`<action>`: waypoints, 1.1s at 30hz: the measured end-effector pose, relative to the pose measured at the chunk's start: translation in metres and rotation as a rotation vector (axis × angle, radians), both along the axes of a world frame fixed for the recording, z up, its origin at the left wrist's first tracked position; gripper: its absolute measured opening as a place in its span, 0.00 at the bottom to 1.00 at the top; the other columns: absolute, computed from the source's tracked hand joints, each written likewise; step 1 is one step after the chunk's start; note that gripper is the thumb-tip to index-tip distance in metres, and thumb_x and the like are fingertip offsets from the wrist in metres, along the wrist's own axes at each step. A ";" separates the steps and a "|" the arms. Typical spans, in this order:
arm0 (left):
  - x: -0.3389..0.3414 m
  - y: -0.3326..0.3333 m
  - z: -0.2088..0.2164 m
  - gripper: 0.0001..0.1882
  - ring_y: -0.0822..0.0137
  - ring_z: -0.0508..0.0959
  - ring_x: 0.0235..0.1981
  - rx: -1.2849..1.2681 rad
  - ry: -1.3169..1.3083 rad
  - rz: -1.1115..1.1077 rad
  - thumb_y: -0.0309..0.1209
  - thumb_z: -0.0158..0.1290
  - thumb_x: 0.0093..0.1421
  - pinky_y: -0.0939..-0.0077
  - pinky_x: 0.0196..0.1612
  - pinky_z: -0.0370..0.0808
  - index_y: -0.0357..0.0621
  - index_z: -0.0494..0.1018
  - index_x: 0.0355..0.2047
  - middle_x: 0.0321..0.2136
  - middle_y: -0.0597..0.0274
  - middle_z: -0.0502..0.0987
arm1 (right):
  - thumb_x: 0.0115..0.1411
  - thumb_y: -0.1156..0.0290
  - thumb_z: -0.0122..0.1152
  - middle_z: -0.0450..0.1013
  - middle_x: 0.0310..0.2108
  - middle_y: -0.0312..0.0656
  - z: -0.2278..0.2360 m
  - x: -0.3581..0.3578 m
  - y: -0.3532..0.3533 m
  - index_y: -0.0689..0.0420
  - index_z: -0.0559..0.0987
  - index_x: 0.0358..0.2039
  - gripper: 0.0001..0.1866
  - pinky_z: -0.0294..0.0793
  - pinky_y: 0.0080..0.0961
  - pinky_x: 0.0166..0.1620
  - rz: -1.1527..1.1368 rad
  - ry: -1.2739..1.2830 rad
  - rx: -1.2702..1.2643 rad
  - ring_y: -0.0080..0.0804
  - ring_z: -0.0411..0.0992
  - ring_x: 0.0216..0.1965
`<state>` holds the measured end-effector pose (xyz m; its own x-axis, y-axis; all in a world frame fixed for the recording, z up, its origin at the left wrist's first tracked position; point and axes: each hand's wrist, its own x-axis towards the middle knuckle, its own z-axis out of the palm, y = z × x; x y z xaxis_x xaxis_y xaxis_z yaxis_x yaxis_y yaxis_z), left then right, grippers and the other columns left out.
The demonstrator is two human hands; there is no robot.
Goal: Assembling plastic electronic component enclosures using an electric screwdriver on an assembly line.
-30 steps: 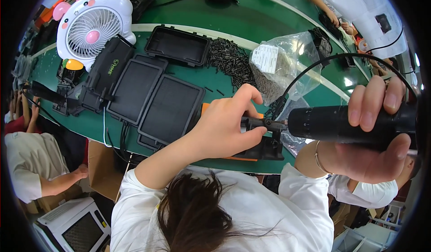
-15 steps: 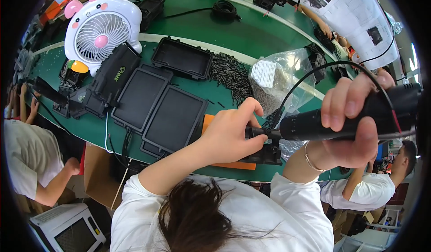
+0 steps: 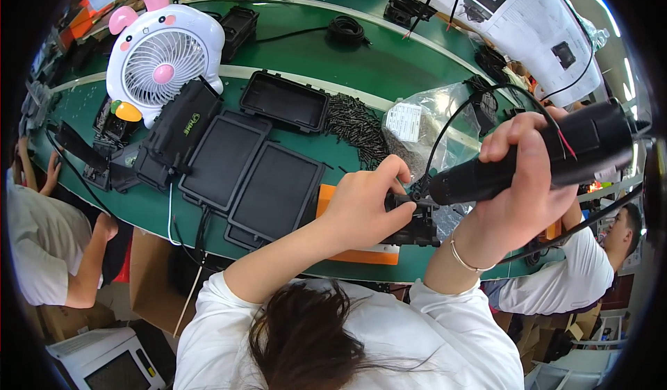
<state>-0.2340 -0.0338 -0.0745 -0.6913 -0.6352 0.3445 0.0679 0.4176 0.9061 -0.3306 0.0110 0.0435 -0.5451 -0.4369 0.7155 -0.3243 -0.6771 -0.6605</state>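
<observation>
My right hand [image 3: 524, 171] is wrapped round a thick black cylinder-shaped tool [image 3: 590, 143] that looks like an electric screwdriver, held tilted with its narrower end down to the left. That end reaches a black plastic part [image 3: 420, 231], but the contact point is too small to make out. My left hand [image 3: 361, 206] grips this part between thumb and fingers at its upper side. Under the part lies an orange and white block [image 3: 375, 254]. A thin black cable [image 3: 445, 131] arches from near the part over my right hand and ends in bare red wires.
Black screws [image 3: 356, 127] lie piled beyond my left hand, beside a clear plastic bag [image 3: 438, 112]. To the left are flat black panels [image 3: 274, 192], an open black case [image 3: 285, 101], a black housing [image 3: 184, 122] and a rabbit-shaped fan [image 3: 163, 60]. Other people sit at both sides.
My right hand has swung inward and its grip has turned, with the tool's rear end raised and its front end lower left. The left hand keeps its hold. The whole view has shifted slightly.
</observation>
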 end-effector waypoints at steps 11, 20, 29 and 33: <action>-0.004 0.002 0.001 0.15 0.63 0.77 0.30 0.010 -0.025 0.059 0.27 0.56 0.47 0.75 0.34 0.71 0.39 0.63 0.33 0.24 0.56 0.76 | 0.51 0.73 0.62 0.67 0.20 0.37 0.006 -0.007 -0.009 0.63 0.70 0.31 0.11 0.67 0.18 0.24 -0.196 -0.112 0.102 0.22 0.67 0.20; 0.036 0.028 -0.051 0.20 0.61 0.68 0.37 -0.222 0.587 0.245 0.23 0.51 0.46 0.73 0.44 0.67 0.34 0.62 0.42 0.38 0.49 0.66 | 0.56 0.72 0.56 0.67 0.26 0.41 -0.029 -0.084 0.058 0.63 0.66 0.34 0.10 0.68 0.23 0.27 -0.257 -0.283 -0.113 0.28 0.66 0.23; 0.014 0.053 -0.072 0.14 0.60 0.72 0.25 0.109 0.148 0.270 0.17 0.46 0.45 0.76 0.30 0.68 0.36 0.67 0.36 0.26 0.54 0.73 | 0.52 0.74 0.62 0.66 0.36 0.44 -0.107 -0.134 0.077 0.68 0.62 0.47 0.25 0.69 0.23 0.41 -0.993 0.132 0.171 0.31 0.68 0.37; 0.013 0.045 -0.010 0.12 0.58 0.74 0.24 -0.254 0.465 0.056 0.21 0.52 0.42 0.69 0.28 0.70 0.40 0.69 0.31 0.25 0.56 0.73 | 0.53 0.82 0.55 0.63 0.24 0.35 -0.124 -0.106 0.099 0.62 0.67 0.23 0.07 0.63 0.18 0.31 -0.650 0.158 0.326 0.19 0.60 0.25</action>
<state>-0.2209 0.0112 -0.0850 -0.3965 -0.5234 0.7542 0.4094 0.6345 0.6556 -0.4368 0.1101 -0.0803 -0.6676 -0.2649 0.6958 -0.7002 -0.0944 -0.7077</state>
